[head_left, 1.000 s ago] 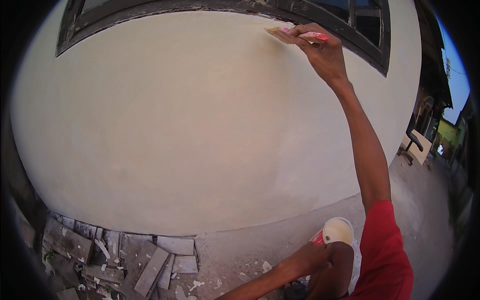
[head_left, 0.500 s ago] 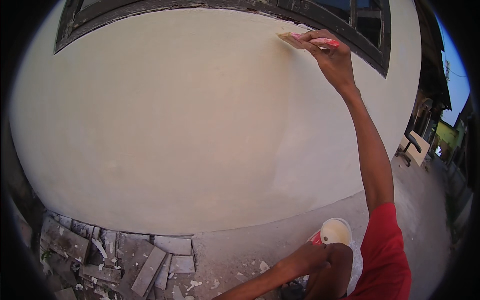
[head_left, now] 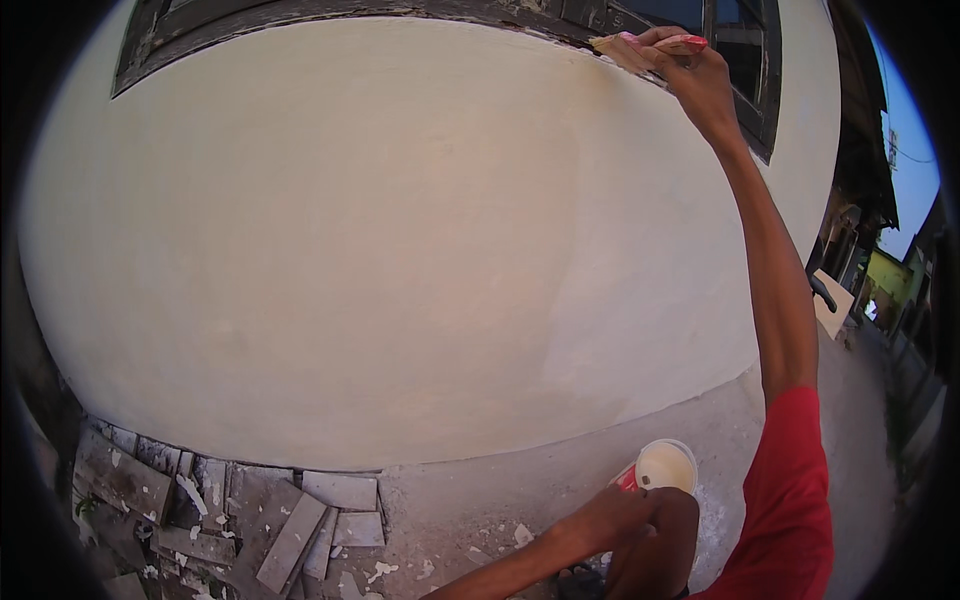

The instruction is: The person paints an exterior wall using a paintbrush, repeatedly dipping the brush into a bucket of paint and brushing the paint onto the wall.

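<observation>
High on the right, my right hand point(head_left: 697, 80) pinches a flat paintbrush point(head_left: 627, 50) with a red and pink handle. Its bristles meet the upper edge of the wall point(head_left: 380, 230), just under the dark wooden window frame point(head_left: 330, 18). A cream coat covers most of the wall; a paler, whiter area lies to the right. Low down, beside my bent knee, my left hand point(head_left: 615, 517) is closed at the near edge of a white and red paint bucket point(head_left: 690, 462) with cream paint inside. My fingertips there are partly hidden.
Broken boards and tiles point(head_left: 290, 545) lie heaped at the lower left, with paint flakes scattered around. A concrete path point(head_left: 850, 430) runs along the right, past a leaning pale board point(head_left: 834, 303) and part of a black chair point(head_left: 822, 291).
My right hand has carried the brush up and to the right, from the wall below the window to the edge at its frame. My left hand stays by the bucket.
</observation>
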Motion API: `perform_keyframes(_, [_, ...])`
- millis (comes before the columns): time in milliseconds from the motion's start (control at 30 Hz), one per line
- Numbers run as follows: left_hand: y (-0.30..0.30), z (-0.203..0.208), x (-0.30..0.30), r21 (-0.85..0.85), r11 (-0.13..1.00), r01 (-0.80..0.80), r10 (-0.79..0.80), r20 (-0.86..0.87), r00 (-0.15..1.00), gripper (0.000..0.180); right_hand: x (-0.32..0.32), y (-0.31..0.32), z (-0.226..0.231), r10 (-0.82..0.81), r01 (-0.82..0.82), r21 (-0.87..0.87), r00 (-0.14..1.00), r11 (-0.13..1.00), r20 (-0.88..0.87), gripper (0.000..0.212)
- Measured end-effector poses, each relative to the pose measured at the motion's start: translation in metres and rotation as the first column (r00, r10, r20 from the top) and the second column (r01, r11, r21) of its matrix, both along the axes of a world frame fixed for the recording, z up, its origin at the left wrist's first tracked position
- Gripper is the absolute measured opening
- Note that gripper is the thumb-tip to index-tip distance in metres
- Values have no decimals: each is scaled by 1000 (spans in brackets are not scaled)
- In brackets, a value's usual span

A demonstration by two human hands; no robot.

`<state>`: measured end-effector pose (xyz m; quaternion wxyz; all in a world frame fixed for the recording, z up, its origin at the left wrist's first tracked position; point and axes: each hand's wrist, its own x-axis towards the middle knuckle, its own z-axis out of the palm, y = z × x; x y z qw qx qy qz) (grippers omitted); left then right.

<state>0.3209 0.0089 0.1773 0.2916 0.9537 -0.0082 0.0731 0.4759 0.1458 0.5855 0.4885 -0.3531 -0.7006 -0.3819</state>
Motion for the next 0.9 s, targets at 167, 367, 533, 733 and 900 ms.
perform_keyframes(167, [-1,9,-5,-12,1000,-9,8,-35,999,51,8,5,-11,36,-35,-23,999,999,41,15])
perform_keyframes(367, [-3,6,-3,27,999,-33,35,-59,998,52,-11,15,-49,-263,101,406,893,908,365,23])
perform_keyframes(533, [-4,11,-5,6,1000,-10,10,-38,999,50,-25,38,-89,-409,175,525,833,833,372,42])
perform_keyframes(733, [-6,9,-3,-38,999,-14,12,-50,999,48,-32,63,-95,-550,295,606,783,739,290,28])
perform_keyframes(900, [-3,6,-2,-6,1000,-15,15,-36,999,49,-26,52,-83,-586,382,636,798,670,137,28])
